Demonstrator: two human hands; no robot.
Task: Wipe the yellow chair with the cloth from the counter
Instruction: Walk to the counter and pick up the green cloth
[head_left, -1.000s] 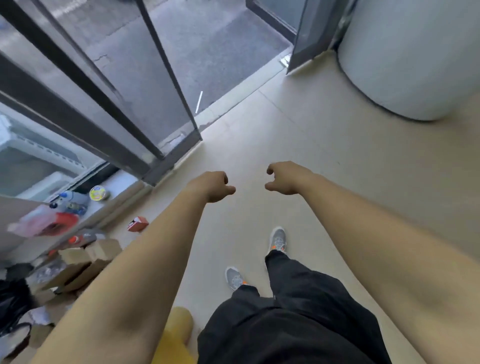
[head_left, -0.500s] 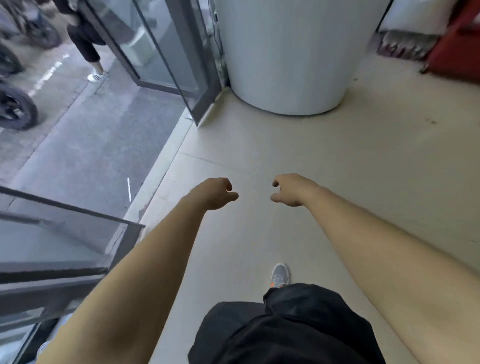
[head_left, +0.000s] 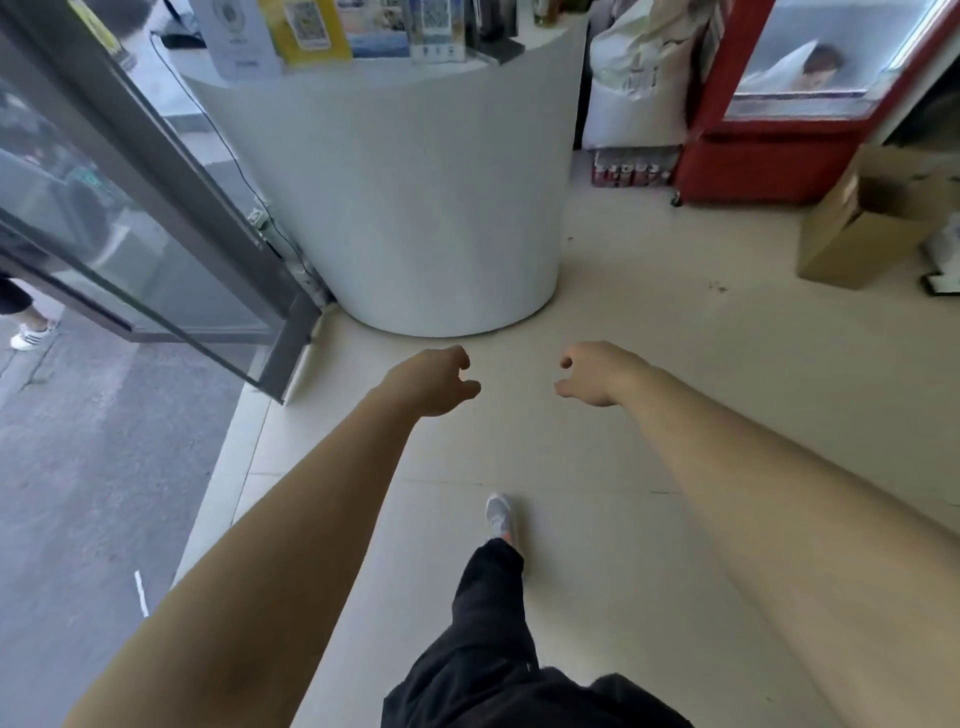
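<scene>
A rounded white counter (head_left: 415, 208) stands straight ahead, with signs and leaflets along its top edge. No cloth shows on it from here, and the yellow chair is out of view. My left hand (head_left: 431, 382) and my right hand (head_left: 597, 371) are stretched out side by side over the floor, short of the counter's base. Both hold nothing, with the fingers loosely curled and the thumbs apart from them.
An open glass door (head_left: 171, 249) with a grey frame angles in at the left, with pavement and a person's shoe (head_left: 31, 336) beyond. A red fridge (head_left: 789, 119) and an open cardboard box (head_left: 867, 223) stand at the right. White sacks (head_left: 639, 73) sit beside the counter.
The view has swung right and up from the doorway and the cluttered sill to face the counter, which is now closer. Both hands stay held out in front, empty.
</scene>
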